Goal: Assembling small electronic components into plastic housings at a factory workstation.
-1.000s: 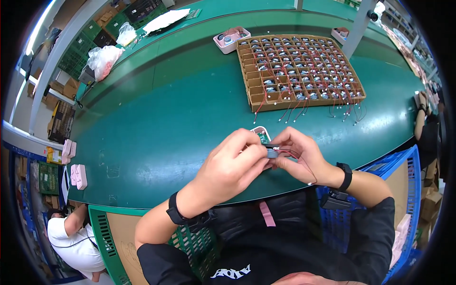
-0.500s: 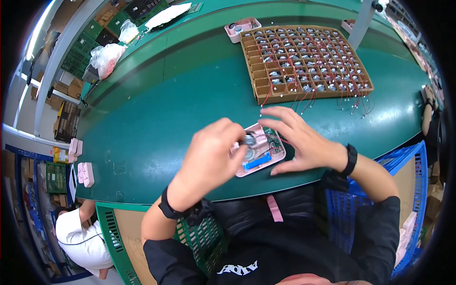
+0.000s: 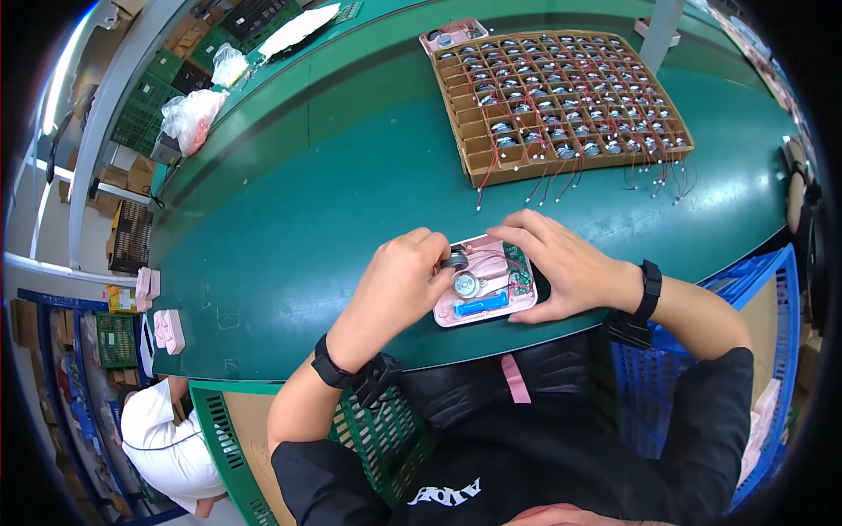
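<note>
A pink plastic housing [image 3: 445,316] lies open on the green table in front of me. Inside it are a round silver speaker [image 3: 465,285], a blue cylindrical battery [image 3: 481,303], thin wires and a green circuit board [image 3: 519,279]. My left hand [image 3: 399,276] pinches a second, dark-rimmed speaker [image 3: 455,259] between thumb and fingers, tilted at the housing's left side. Around the right end of the housing curls my right hand [image 3: 574,270], fingers at the far edge and thumb at the near corner, steadying it.
Beyond the housing stands a divided cardboard tray [image 3: 474,167] full of speakers, red wires trailing over its near edge. Another pink housing [image 3: 456,33] sits behind it. Pink parts [image 3: 168,331] lie at the table's left end. Green [image 3: 221,430] and blue [image 3: 783,351] crates flank me; a person in white [image 3: 167,447] is at left.
My right thumb has come in against the housing's near corner. My left hand has drawn back slightly, uncovering the speaker inside. The whole view has shifted a little.
</note>
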